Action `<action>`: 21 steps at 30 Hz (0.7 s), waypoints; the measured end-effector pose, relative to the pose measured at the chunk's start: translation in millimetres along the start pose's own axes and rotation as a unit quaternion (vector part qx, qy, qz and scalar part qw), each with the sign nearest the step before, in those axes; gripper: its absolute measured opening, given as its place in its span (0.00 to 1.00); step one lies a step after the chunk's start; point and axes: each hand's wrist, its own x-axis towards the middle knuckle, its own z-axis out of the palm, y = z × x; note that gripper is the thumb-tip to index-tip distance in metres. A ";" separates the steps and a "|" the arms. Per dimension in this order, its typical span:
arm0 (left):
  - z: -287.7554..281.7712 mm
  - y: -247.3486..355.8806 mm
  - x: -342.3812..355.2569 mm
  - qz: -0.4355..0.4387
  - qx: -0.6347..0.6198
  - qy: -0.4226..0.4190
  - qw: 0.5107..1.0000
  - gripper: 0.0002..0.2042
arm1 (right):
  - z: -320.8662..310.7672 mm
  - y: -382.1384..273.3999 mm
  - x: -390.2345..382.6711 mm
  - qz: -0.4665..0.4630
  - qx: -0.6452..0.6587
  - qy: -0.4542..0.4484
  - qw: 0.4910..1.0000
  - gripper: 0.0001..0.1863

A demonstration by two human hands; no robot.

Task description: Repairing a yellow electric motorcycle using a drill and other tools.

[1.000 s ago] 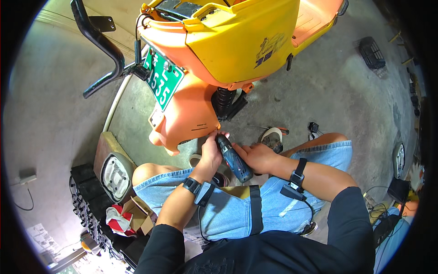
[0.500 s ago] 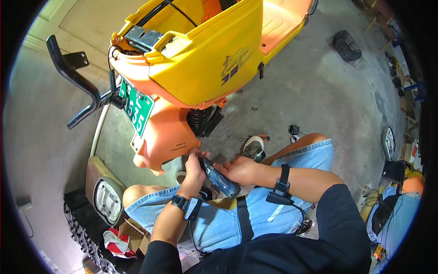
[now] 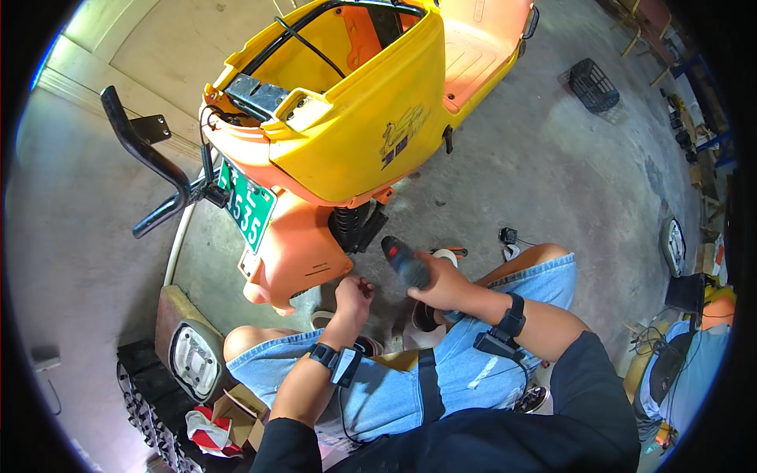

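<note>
A cordless drill [image 3: 406, 264] is in my right hand [image 3: 448, 284], raised above the floor and apart from the scooter. My left hand [image 3: 355, 297] has its fingers curled in a pinch just below the edge of the orange rear fender [image 3: 303, 256]; whatever they hold is too small to make out. Above my hands stands a scooter with a yellow body panel [image 3: 355, 150], its seat opening uncovered. A black shock absorber [image 3: 347, 227] shows beneath the panel. The green licence plate [image 3: 248, 205] hangs over the fender, beside a bent black bar [image 3: 142, 150].
Orange-handled pliers [image 3: 451, 253] lie on the floor beyond my right hand, near a small black device [image 3: 508, 235]. A black basket [image 3: 594, 87] stands farther off. At my left are an upturned seat [image 3: 193, 361] and an open cardboard box [image 3: 236, 414].
The drill has lifted away from the fender and my left hand, moving up and right in my right hand. My left hand has dropped slightly from the fender's edge, its fingers curled.
</note>
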 end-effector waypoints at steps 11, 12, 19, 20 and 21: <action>79.6 24.3 -11.7 0.016 0.148 -0.239 0.960 0.09 | -10.3 -11.3 17.0 0.258 0.680 0.104 0.678 0.08; 90.8 22.3 -8.9 0.048 0.186 -0.272 0.943 0.11 | -9.1 -7.2 18.8 0.239 0.692 0.127 0.670 0.08; 122.4 23.8 25.9 0.053 0.207 -0.296 0.931 0.15 | -10.4 26.2 22.0 0.209 0.738 0.115 0.631 0.15; 122.6 21.9 28.3 0.059 0.184 -0.284 0.939 0.14 | -11.2 28.0 19.6 0.194 0.755 0.096 0.619 0.13; 123.0 20.3 30.2 0.063 0.161 -0.270 0.947 0.14 | -10.9 28.7 18.4 0.192 0.770 0.078 0.603 0.11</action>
